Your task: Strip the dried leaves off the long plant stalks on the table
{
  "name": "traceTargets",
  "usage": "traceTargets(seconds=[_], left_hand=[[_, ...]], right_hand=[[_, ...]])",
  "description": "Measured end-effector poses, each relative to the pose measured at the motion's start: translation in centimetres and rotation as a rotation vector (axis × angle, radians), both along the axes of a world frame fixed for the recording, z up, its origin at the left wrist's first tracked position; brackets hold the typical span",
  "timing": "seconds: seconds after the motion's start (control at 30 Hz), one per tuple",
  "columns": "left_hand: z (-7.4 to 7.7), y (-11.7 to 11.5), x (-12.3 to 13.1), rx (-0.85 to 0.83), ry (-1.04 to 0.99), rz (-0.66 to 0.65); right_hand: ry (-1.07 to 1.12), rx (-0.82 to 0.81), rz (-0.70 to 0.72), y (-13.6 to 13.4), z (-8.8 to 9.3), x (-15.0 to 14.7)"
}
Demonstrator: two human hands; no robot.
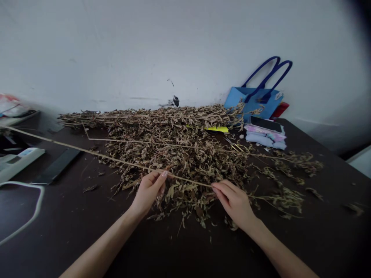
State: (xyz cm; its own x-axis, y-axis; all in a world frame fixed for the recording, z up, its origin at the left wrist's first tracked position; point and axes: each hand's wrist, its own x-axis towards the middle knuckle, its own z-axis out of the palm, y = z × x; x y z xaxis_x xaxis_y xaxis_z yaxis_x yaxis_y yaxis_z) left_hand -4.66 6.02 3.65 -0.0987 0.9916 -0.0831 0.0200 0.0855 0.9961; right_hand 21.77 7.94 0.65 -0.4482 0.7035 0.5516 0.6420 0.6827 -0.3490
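A long, thin dried plant stalk (95,153) runs from the left edge of the view to my hands, bare along most of its length. My left hand (149,189) pinches it between thumb and fingers. Farther right, my right hand (233,199) also grips it, and a leafy end (278,199) of a stem sticks out beyond that hand. Beneath and behind both hands spreads a heap of dried, curled leaves (185,158). Another bare stalk (139,142) lies across the heap. At the back, a bundle of dried leafy stalks (150,116) lies along the wall.
Scissors (236,146) with gold handles lie right of the heap, near a yellow object (217,129). A phone (265,123) rests on folded cloth (266,139) before a blue bag (255,100). A power strip (20,162), dark flat object (58,166) and white cable (39,200) are left.
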Motion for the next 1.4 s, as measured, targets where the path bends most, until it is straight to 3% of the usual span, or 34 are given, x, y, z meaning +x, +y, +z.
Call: traceTargets(seconds=[0.23,0.57,0.77,1.0,1.2,1.4], left_hand=[[0.8,0.6,0.7,0.014,0.047,-0.034],[0.1,0.9,1.7,0.05,-0.003,-0.086],[-0.2,0.6,1.4,0.059,0.03,-0.109],[0.1,0.1,0.6,0.19,0.281,-0.074],[-0.1,0.1,1.1,0.205,0.212,-0.187],[0.0,0.1,1.6,0.219,0.197,-0.202]], right_hand=[[0.003,-0.027,-0.012,1.0,0.9,-1.5],[0.026,-0.07,-0.025,0.7,1.2,-4.1],[0.066,-0.084,-0.017,0.3,0.7,-4.5],[0.106,-0.083,-0.013,-0.5,0.4,-4.7],[0.134,-0.078,-0.018,-0.9,0.4,-4.5],[0.128,-0.094,0.012,-1.0,0.6,-4.5]])
